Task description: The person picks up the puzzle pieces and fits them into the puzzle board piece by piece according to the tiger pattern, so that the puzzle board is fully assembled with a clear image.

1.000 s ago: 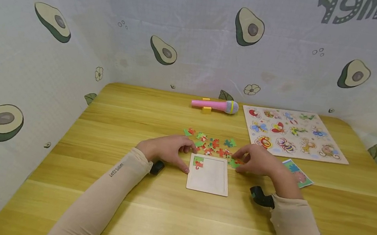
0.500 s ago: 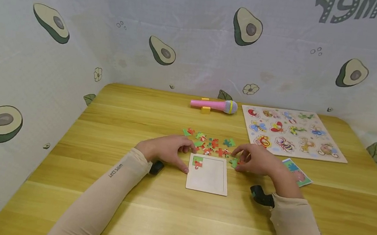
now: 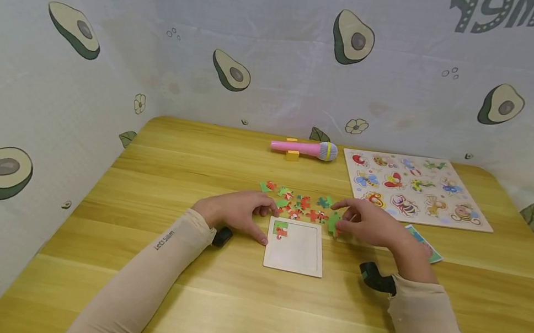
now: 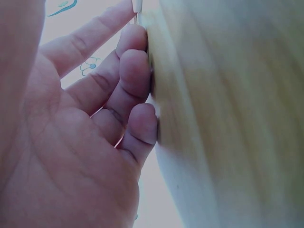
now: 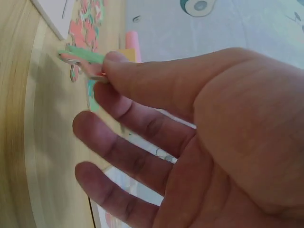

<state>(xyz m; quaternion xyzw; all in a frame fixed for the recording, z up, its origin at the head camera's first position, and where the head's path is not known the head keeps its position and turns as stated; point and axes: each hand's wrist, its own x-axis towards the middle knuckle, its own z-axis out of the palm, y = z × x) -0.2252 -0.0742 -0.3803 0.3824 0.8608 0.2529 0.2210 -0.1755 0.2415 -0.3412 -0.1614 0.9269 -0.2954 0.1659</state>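
Observation:
Between my right hand's (image 3: 365, 223) thumb and index finger, a green-and-red jigsaw piece (image 3: 333, 223) is pinched, lifted just off the table. The right wrist view shows the pinched piece (image 5: 88, 57) tilted at the fingertips, with the other fingers spread loosely. A pale square puzzle tray (image 3: 294, 253) lies in front of me, one green-and-red piece (image 3: 281, 229) set in its upper left corner. My left hand (image 3: 241, 213) rests at the tray's left side, its thumb touching the left edge and its index finger near the top left corner. In the left wrist view the left hand's fingertips (image 4: 142, 123) rest on the table.
Several loose jigsaw pieces (image 3: 296, 202) lie just behind the tray. A pink toy microphone (image 3: 299, 147) lies at the table's back. To the right are an insect picture board (image 3: 416, 190) and a small picture card (image 3: 429, 248), partly hidden by my right hand.
My right hand has raised the green-and-red piece slightly from the table and turned it, shifting a little to the right. My left hand and the tray have stayed in place.

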